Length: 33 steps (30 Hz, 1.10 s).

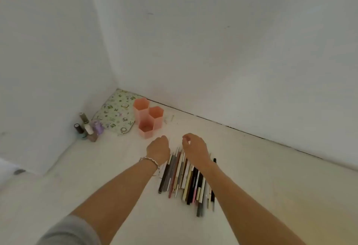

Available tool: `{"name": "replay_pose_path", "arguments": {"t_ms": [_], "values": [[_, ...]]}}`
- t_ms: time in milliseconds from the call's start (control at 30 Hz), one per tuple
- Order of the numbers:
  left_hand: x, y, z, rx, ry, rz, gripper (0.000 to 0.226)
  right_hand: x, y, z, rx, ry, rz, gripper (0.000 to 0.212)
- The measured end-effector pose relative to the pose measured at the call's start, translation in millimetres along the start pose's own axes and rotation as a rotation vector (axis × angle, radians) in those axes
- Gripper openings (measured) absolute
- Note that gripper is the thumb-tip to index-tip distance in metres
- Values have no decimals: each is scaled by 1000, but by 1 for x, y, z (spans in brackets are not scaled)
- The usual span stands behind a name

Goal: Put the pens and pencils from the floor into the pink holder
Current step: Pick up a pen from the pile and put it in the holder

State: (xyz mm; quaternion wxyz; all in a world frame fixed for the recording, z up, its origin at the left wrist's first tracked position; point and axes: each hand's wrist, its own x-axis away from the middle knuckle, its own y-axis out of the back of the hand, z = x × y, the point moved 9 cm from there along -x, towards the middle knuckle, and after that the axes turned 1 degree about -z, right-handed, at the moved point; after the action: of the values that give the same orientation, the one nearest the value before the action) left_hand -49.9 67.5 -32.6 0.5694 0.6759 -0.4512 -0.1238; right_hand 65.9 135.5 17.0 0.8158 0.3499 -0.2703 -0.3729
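Left hand (158,147): curled into a loose fist, knuckles up, at the far left end of the pens; whether it grips one I cannot tell.
Right hand (194,148): half open, fingers bent, holding nothing visible, above the pens' far ends.
Pens (186,177): a row lying side by side on the floor (271,186), between the forearms.
Holder (148,117): pink, three hexagonal tubes, upright, just beyond the hands.
Pouch (114,114): patterned, left of the holder, in the corner.
Bottles (87,128): small cluster by the left wall.
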Motion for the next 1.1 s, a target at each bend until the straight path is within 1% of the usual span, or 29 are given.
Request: {"name": "replay_pose_path", "arguments": {"t_ms": [133,267,300,367,433,467,600,667,700,767,800,833,867,933,967,1033,1100], "values": [[-4,-5,-1,-38,34,-22,30,-14,0,-12,-4,3,-19,30],[-8,-5,1,-28,50,-24,24,-21,-8,-10,-30,26,-19,29],[-9,1,-1,18,39,-30,23,-22,-8,-10,-34,28,-23,29],[-10,23,-5,220,-9,-94,20,-25,-8,-8,-21,23,-25,29],[-9,61,-4,445,-62,-218,17,-28,-12,-5,31,17,0,25],[-7,82,-2,519,-87,-284,15,-29,-17,-2,82,19,30,24],[-3,150,14,670,-159,-502,17,-31,-47,10,341,31,160,26],[-2,166,23,717,-165,-558,24,-34,-61,12,440,28,188,37],[-2,170,25,740,-169,-563,32,-36,-68,12,486,27,195,44],[-4,173,30,790,-191,-562,57,-37,-81,13,556,35,198,52],[-4,175,33,799,-204,-570,69,-37,-87,16,581,46,197,52],[-4,176,35,802,-217,-581,75,-36,-93,17,599,54,197,50],[-5,178,38,809,-225,-596,76,-36,-97,18,597,50,203,44],[-8,186,47,832,-237,-645,68,-37,-99,20,488,-15,220,34],[-7,192,51,831,-242,-692,63,-37,-93,20,353,-67,220,30],[-10,204,60,791,-240,-787,56,-45,-72,22,-35,-181,199,18],[-18,209,66,757,-226,-823,55,-57,-38,29,-362,-236,121,9]]}}
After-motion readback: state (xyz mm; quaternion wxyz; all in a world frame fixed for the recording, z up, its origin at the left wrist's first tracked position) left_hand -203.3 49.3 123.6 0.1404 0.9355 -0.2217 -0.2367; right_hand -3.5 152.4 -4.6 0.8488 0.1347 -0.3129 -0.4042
